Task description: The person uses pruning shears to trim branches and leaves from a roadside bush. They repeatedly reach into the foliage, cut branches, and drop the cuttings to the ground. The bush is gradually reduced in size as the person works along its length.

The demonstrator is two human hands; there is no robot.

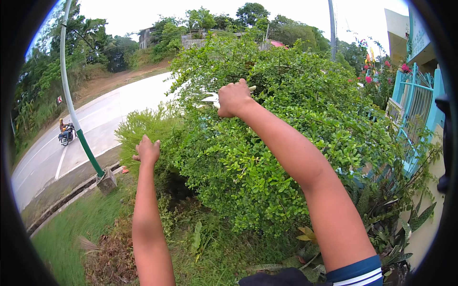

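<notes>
My right hand [233, 98] is closed around a pair of pruning shears, reaching over the top of a large leafy green shrub [264, 168]. The pale, light-catching blades of the shears [209, 98] point left, and a pale handle end shows on the other side of my fist. My left hand [147, 150] is stretched forward with thumb and fingers apart, holding nothing visible. It is in front of a feathery, lighter green bush [143, 127]; whether it touches the foliage, I cannot tell.
On the left, a grey-and-green pole [83, 143] rises from a concrete block [106, 181] beside a roadside gutter [71, 201]. A rider on a motorcycle [66, 134] is on the road [107, 107]. A turquoise metal gate [411, 103] and plants stand at right.
</notes>
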